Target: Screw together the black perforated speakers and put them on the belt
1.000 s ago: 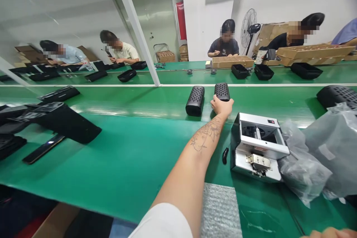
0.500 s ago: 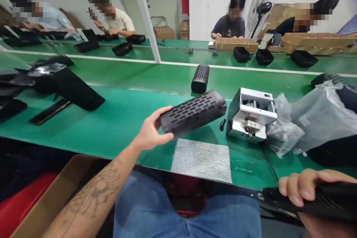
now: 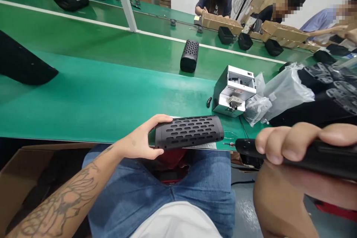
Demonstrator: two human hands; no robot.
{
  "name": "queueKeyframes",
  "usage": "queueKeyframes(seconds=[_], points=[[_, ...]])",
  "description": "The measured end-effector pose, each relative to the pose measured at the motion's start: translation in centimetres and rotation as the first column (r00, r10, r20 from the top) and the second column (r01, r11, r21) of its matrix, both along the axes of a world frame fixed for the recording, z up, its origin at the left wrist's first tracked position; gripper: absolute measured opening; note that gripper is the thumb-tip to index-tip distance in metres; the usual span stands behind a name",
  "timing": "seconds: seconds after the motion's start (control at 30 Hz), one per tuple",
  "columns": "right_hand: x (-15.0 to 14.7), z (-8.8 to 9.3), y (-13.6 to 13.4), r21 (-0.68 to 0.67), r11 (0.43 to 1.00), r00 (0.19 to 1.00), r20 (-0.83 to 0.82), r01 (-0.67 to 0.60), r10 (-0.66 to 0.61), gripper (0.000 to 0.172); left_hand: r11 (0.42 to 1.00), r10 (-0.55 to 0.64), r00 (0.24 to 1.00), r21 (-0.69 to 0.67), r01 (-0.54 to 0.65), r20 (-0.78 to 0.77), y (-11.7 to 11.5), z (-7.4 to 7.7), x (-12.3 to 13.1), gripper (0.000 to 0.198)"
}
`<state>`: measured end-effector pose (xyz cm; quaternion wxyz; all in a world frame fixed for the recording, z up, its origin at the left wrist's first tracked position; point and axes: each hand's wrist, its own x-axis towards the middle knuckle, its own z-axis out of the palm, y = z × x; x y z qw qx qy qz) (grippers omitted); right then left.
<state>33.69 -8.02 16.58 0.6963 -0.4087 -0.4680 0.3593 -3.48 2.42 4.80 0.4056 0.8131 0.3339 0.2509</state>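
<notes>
My left hand [image 3: 139, 141] grips one end of a black perforated speaker shell [image 3: 189, 132], held level over the near edge of the green belt [image 3: 97, 96]. My right hand [image 3: 295, 143] is closed around a black power tool [image 3: 306, 158] at the lower right, its tip pointing left toward the shell's free end. A second perforated shell [image 3: 189, 55] lies farther out on the belt.
A small white metal machine [image 3: 234, 89] stands on the belt beside crumpled plastic bags [image 3: 279, 93] and black parts [image 3: 331, 81]. A black piece [image 3: 22, 65] lies at the left. An open cardboard box [image 3: 16, 171] sits by my left knee. Other people work across the line.
My left hand has brought the shell from the belt's middle down to its near edge above my lap. My right hand has risen into view with the black tool.
</notes>
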Motion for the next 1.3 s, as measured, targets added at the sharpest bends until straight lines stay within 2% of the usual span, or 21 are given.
queueKeyframes(seconds=[0.03,0.1,0.17,0.23,0.37,0.47,0.57,0.67,0.97,1.07,1.2,1.3], points=[[-1.9,0.4,0.5,0.099,0.995,0.998,0.068,0.011,-0.018,0.029,1.000,-0.003,1.000,0.015,0.003,-0.004,-0.1,0.1,0.0,0.091],[-4.5,0.6,1.6,0.164,0.986,0.995,0.095,-0.006,-0.009,0.045,1.000,-0.007,1.000,0.023,0.007,-0.001,-0.3,0.2,0.1,0.092],[-5.5,0.3,2.6,0.162,0.986,0.995,0.093,-0.036,0.021,0.059,1.000,-0.009,1.000,0.015,0.009,0.002,-0.5,0.2,0.2,0.092],[-5.5,-0.2,3.3,0.146,0.988,0.994,0.104,-0.060,0.045,0.065,1.000,-0.008,1.000,0.003,0.008,0.006,-0.6,0.1,0.2,0.092],[-4.1,-0.9,3.8,0.122,0.990,0.990,0.132,-0.073,0.057,0.057,0.999,-0.013,1.000,-0.037,0.013,0.017,-0.7,0.1,0.2,0.093],[-3.1,-1.0,4.0,0.126,0.977,0.975,0.164,-0.171,0.150,0.047,0.998,-0.011,0.999,-0.059,0.013,0.031,-0.7,0.1,0.2,0.093],[-2.9,-0.9,4.2,0.126,0.958,0.956,0.176,-0.257,0.233,0.060,0.998,-0.012,0.999,-0.068,0.014,0.030,-0.8,0.2,0.2,0.093],[-3.3,-0.8,4.1,0.121,0.971,0.974,0.114,-0.208,0.195,0.072,0.998,-0.023,0.999,-0.066,0.024,0.025,-0.8,0.1,0.3,0.093],[-3.3,0.0,2.7,0.060,0.980,0.973,0.143,-0.191,0.181,0.079,0.996,-0.008,1.000,-0.089,0.010,0.027,-0.8,0.2,0.3,0.095],[-3.4,0.0,2.5,0.068,0.978,0.970,0.164,-0.195,0.182,0.073,0.996,-0.012,1.000,-0.092,0.013,0.021,-0.8,0.1,0.2,0.096],[-3.3,-0.8,3.1,0.095,0.957,0.952,0.167,-0.275,0.257,0.069,0.995,-0.038,0.999,-0.090,0.037,-0.002,-0.7,0.2,0.1,0.097],[-2.9,-1.5,3.9,0.133,0.926,0.928,0.173,-0.354,0.330,0.055,0.995,-0.051,0.999,-0.085,0.051,-0.003,-0.7,0.3,0.1,0.097]])
